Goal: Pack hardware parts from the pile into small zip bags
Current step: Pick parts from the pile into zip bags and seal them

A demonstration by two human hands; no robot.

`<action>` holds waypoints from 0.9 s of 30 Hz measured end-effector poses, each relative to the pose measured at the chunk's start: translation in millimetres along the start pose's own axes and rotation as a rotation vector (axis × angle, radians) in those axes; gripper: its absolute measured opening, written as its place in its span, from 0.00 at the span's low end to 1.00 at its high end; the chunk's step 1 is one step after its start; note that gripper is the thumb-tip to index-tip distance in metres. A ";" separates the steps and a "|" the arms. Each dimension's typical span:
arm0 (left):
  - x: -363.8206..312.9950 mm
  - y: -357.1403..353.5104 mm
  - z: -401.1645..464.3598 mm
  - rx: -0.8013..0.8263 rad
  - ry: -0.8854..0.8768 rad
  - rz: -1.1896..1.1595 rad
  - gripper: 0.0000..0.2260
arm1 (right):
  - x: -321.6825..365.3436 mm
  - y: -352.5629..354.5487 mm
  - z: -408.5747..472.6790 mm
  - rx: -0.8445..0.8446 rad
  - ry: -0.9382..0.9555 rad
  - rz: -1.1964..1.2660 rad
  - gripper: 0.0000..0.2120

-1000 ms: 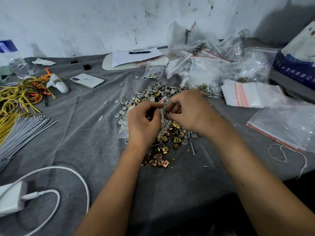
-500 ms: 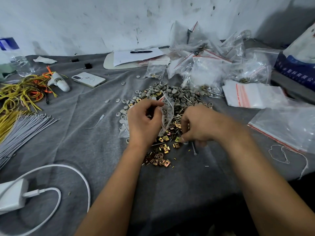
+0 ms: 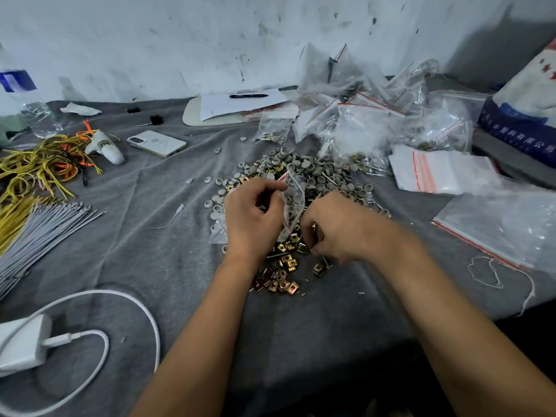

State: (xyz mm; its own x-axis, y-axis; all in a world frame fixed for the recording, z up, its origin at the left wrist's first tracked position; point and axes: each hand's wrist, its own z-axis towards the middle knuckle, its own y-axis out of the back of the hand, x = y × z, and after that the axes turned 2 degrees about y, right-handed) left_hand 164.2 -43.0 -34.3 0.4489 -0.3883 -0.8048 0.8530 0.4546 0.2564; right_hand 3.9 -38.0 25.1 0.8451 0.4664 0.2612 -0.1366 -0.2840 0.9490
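Grey cloth (image 3: 150, 236) below a scuffed white wall (image 3: 150, 40); left hand (image 3: 249, 224) pinches zip bag (image 3: 293, 203), right hand (image 3: 334, 230) picks among clips (image 3: 284, 263).

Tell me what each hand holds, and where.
Left hand pinches the small zip bag at its open top edge. Right hand picks in the pile; contents unclear.

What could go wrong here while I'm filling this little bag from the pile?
The zip bag is pinched only at its rim by the left hand, so it may sag and spill. The right hand digs among brass clips mixed with grey caps; wrong parts could get bagged.
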 end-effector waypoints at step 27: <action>0.3 0.5 2.9 -0.068 0.102 -0.144 0.10 | 3.4 8.5 11.6 -0.178 0.114 0.128 0.07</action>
State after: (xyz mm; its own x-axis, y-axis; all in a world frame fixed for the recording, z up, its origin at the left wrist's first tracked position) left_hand 165.6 -45.2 -32.8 0.2909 -0.3719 -0.8815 0.8851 0.4544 0.1004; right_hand 11.7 -48.6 32.0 0.7528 0.5301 0.3902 -0.3363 -0.1999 0.9203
